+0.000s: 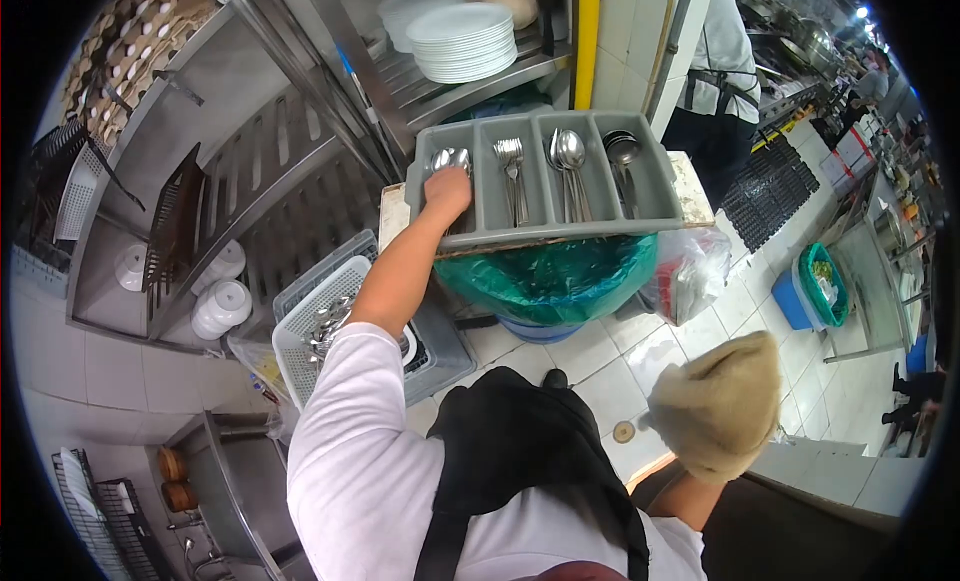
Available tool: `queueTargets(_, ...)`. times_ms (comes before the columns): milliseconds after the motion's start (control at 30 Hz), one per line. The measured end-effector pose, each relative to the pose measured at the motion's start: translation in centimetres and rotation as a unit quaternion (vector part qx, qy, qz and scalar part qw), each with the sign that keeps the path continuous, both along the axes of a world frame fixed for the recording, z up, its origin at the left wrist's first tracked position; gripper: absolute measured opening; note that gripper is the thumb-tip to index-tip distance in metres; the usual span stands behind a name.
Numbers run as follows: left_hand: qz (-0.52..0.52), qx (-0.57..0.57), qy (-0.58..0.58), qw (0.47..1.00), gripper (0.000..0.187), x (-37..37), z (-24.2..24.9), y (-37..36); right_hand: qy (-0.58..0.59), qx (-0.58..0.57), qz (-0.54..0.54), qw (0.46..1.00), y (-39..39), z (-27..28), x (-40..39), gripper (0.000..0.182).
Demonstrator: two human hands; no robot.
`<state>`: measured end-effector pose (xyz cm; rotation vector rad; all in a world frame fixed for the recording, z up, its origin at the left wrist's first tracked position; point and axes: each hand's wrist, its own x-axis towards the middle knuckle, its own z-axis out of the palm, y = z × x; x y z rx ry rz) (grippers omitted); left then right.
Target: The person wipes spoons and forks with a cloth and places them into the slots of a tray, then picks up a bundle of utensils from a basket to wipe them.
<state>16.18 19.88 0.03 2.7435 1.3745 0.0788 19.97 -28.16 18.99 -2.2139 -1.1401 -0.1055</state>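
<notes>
- The left hand (447,188) reaches into the leftmost compartment of a grey plastic cutlery tray (645,224) with four long compartments; its fingers are bent down among shiny metal cutlery (441,159), whose rounded ends show just beyond them. The fingertips are hidden, so I cannot tell how far the hand is closed or whether it grips a piece.
- The right hand is covered by a thick beige cloth (722,406), bunched over it on the near right side, well apart from the tray. The fingers are out of sight beneath the fabric, so I cannot tell how tightly they are curled.
- The tray sits on a pale-topped table (694,189) straight ahead of the person, tilted a little in this view.
- In the tray's second compartment from the left lie silver metal forks (510,156), heads at the far end.
- The third compartment holds silver metal spoons (571,153), bowls also at the far end.
- The rightmost compartment holds larger round-bowled metal spoons (622,151).
- On the near left, beside the left forearm, stands a white perforated plastic basket (345,276) with more metal cutlery (323,331) jumbled inside; the arm partly covers it.
- A green plastic bag (550,283) lines a blue bin (540,332) at the near side of the table.
- Beyond the tray, a stack of round white plates (463,49) rests on a slatted metal shelf (440,103).
</notes>
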Motion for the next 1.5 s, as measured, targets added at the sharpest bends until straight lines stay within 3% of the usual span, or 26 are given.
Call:
queueTargets(67, 0.024, -0.009, -0.079, 0.997, 0.027, -0.9, 1.4, -0.3, -0.039, -0.116, 0.056, 0.991, -0.3, -1.0, 0.6, 0.007)
queueTargets(100, 0.022, -0.01, -0.127, 0.992, 0.027, -1.4, 1.9, 0.1, -0.183, -0.19, 0.068, 0.962, 0.2, -3.4, 1.2, 0.006)
queueTargets(133, 0.022, -0.013, -0.175, 0.984, 0.026, -1.8, 2.2, 0.5, -0.205, -0.193, 0.065, 0.957, 0.8, -3.9, 1.3, 0.005)
queueTargets(167, 0.014, 0.05, -0.258, 0.965, 0.024, -2.0, 2.3, 1.1, -0.168, -0.174, 0.065, 0.968, 1.6, -3.4, 1.4, 0.003)
queueTargets(267, -0.019, 0.026, -0.3, 0.953, 0.025, -0.5, 8.2, -0.3, -0.106, -0.141, 0.08, 0.981, 3.9, -1.4, 2.1, 0.004)
queueTargets(333, -0.068, -0.037, -0.218, 0.973, 0.029, 2.2, 7.9, 1.2, -0.08, -0.135, 0.101, 0.982, 5.7, 0.1, 2.3, 0.007)
queueTargets(400, -0.088, 0.041, -0.183, 0.978, 0.038, 3.8, 6.3, -0.2, -0.056, -0.143, 0.126, 0.98, 7.6, 1.5, 2.2, 0.01)
queueTargets(467, -0.092, 0.109, -0.285, 0.948, 0.046, 3.4, 5.2, -4.1, -0.032, -0.16, 0.152, 0.975, 9.1, 2.7, 2.0, 0.014)
queueTargets(533, -0.092, -0.209, -0.439, 0.869, 0.042, 0.7, 7.6, -11.3, -0.01, -0.172, 0.173, 0.97, 10.7, 3.2, 2.3, 0.017)
queueTargets(567, -0.099, -0.375, -0.516, 0.763, 0.03, -0.7, 5.7, -13.9, -0.005, -0.159, 0.186, 0.97, 11.8, 2.3, 2.0, 0.017)
queueTargets(600, -0.16, -0.514, -0.519, 0.664, 0.024, -2.8, 4.2, -16.6, -0.002, -0.14, 0.195, 0.971, 12.7, 1.0, 2.0, 0.017)
queueTargets(633, -0.243, -0.535, -0.482, 0.65, 0.044, -4.6, 1.3, -18.9, 0.004, -0.115, 0.211, 0.971, 13.9, -0.2, 2.0, 0.017)
queueTargets(733, -0.254, -0.632, -0.329, 0.654, 0.059, -10.0, -5.3, -25.6, 0.066, -0.036, 0.246, 0.966, 16.5, -3.8, 2.2, 0.018)
queueTargets(800, -0.223, -0.564, -0.185, 0.774, 0.06, -13.5, -3.7, -26.1, 0.132, 0.022, 0.25, 0.959, 18.0, -5.9, 2.3, 0.018)
queueTargets(833, -0.215, -0.493, -0.219, 0.814, 0.056, -15.4, -5.2, -26.4, 0.164, 0.05, 0.247, 0.954, 18.9, -6.6, 2.5, 0.018)
queueTargets(967, 0.003, -0.286, -0.267, 0.92, 0.045, -24.7, -9.8, -25.2, 0.29, 0.159, 0.21, 0.92, 23.2, -9.1, 2.5, 0.019)
queueTargets(1067, 0.12, -0.257, -0.25, 0.926, 0.028, -33.1, -12.0, -22.8, 0.359, 0.227, 0.169, 0.889, 27.3, -11.0, 1.3, 0.02)
queueTargets(1100, 0.147, -0.258, -0.302, 0.906, 0.024, -35.6, -11.2, -21.8, 0.373, 0.245, 0.154, 0.882, 28.5, -11.7, 0.7, 0.02)
queueTargets(1200, 0.234, -0.171, -0.263, 0.92, 0.015, -42.7, -9.8, -18.2, 0.389, 0.285, 0.108, 0.869, 31.4, -13.6, -1.5, 0.021)
queueTargets(1267, 0.228, -0.098, -0.26, 0.933, 0.011, -47.4, -11.3, -14.9, 0.38, 0.302, 0.073, 0.871, 32.2, -14.5, -2.8, 0.021)
queueTargets(1333, 0.252, -0.131, -0.27, 0.92, 0.015, -49.6, -11.2, -11.2, 0.358, 0.305, 0.051, 0.881, 32.8, -15.1, -3.2, 0.022)
queueTargets(1433, 0.129, -0.124, -0.224, 0.958, 0.017, -50.6, -11.8, -5.5, 0.332, 0.284, 0.03, 0.899, 33.7, -15.3, -2.8, 0.023)
queueTargets(1500, 0.018, -0.111, -0.189, 0.975, 0.018, -50.6, -14.0, -1.9, 0.41, 0.315, -0.113, 0.849, 36.0, -12.7, -5.8, 0.021)
